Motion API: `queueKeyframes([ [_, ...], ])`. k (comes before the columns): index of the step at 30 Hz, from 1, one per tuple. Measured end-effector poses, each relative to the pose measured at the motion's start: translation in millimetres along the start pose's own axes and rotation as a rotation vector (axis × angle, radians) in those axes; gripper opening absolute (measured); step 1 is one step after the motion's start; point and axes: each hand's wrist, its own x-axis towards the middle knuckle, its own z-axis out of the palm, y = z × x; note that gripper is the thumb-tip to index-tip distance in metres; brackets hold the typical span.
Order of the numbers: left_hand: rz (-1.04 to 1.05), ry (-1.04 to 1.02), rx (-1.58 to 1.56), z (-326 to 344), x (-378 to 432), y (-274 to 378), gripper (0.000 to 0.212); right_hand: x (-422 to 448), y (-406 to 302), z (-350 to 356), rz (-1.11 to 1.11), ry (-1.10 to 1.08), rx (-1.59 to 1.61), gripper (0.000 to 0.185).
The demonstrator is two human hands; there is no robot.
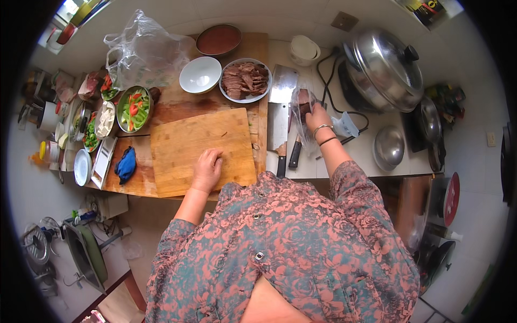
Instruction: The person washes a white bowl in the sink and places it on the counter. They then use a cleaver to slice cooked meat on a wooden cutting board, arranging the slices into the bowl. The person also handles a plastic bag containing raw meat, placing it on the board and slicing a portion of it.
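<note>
My left hand rests on the wooden cutting board, its fingers curled together with nothing visible in them. Over on the right, my right hand grips a clear plastic bag with a chunk of dark brown meat inside. A cleaver lies between the board and the bag, its black handle towards me. Beside it, a second black knife handle shows partly from under the bag. Beyond the board, a plate of sliced cooked meat stands beside a white bowl.
Sliced green and red peppers fill a metal bowl at the left, near a plate of white slices. A blue cloth and a grater lie nearby. Back right stands a large lidded steel pot, with a black cable beside it.
</note>
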Motion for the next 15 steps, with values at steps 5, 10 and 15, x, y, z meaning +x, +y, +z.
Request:
queueKeyframes([
  [5,-0.044,0.030,-0.075,-4,-13,4,0.025,4,20,-32,-0.049,0.073,0.341,0.021],
  [10,-0.128,-0.003,-0.196,-3,-17,11,0.025,5,-3,-36,-0.208,0.155,0.369,0.024],
  [15,-0.058,-0.027,-0.178,0,-21,15,0.025,17,-59,-15,-0.108,-0.078,-0.061,0.046],
])
